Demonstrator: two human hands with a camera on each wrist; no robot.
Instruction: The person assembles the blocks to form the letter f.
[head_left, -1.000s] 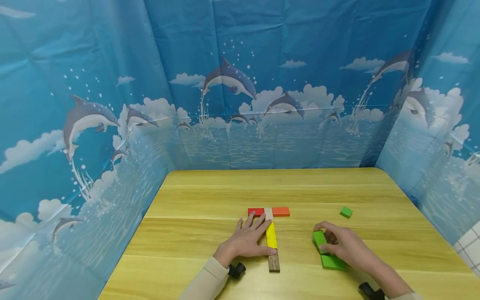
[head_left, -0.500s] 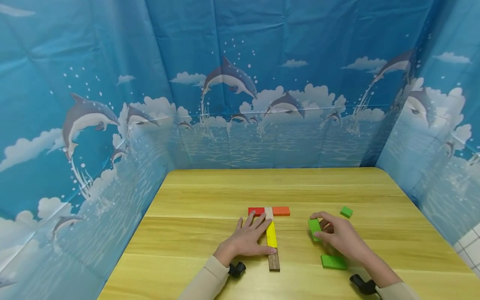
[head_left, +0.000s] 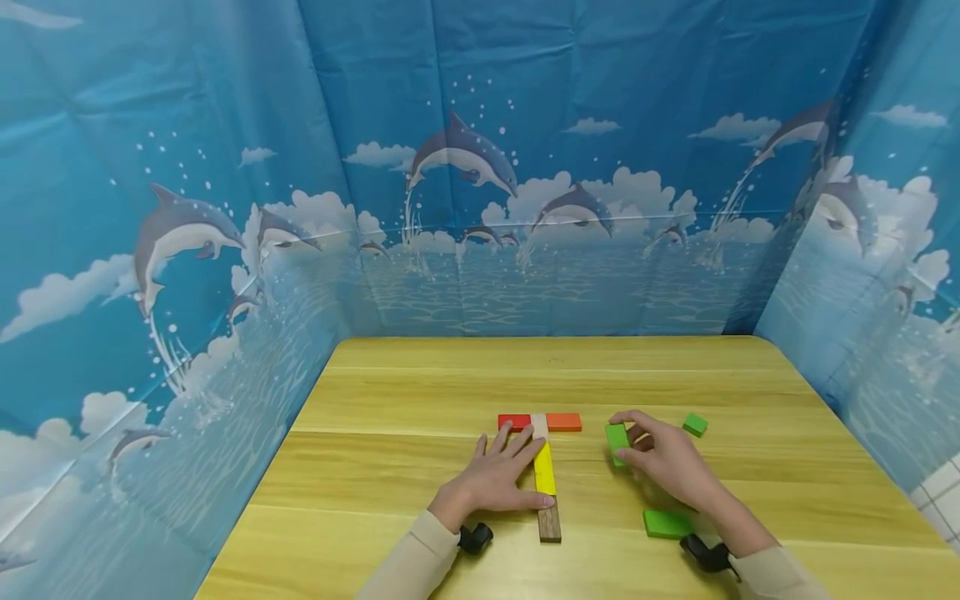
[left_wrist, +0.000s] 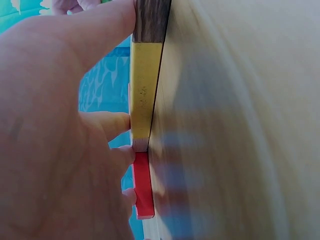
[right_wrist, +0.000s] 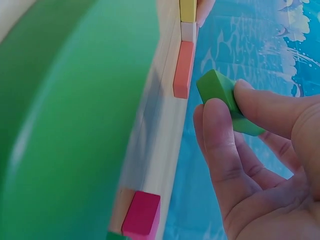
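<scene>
My left hand (head_left: 491, 483) rests with spread fingers over a T of flat wooden blocks. The crossbar has a red block (head_left: 512, 421), a pale block (head_left: 539, 427) and an orange block (head_left: 564, 422). Below come a yellow block (head_left: 544, 473) and a dark brown block (head_left: 550, 525); my left thumb touches where these two meet. In the left wrist view, fingertips lie along the yellow block (left_wrist: 146, 90) and the red block (left_wrist: 143, 185). My right hand (head_left: 667, 458) pinches a green block (head_left: 617, 442) between thumb and fingers, right of the T.
A flat green block (head_left: 667, 524) lies near my right wrist, and a small green block (head_left: 694, 424) lies farther back. In the right wrist view a magenta block (right_wrist: 142, 215) stands on the table, hidden from the head view by my hand. A dolphin-print curtain (head_left: 525, 275) surrounds the table (head_left: 420, 383).
My right hand has carried the green block off the flat green block, forward and left toward the T. The left hand has stayed in place.
</scene>
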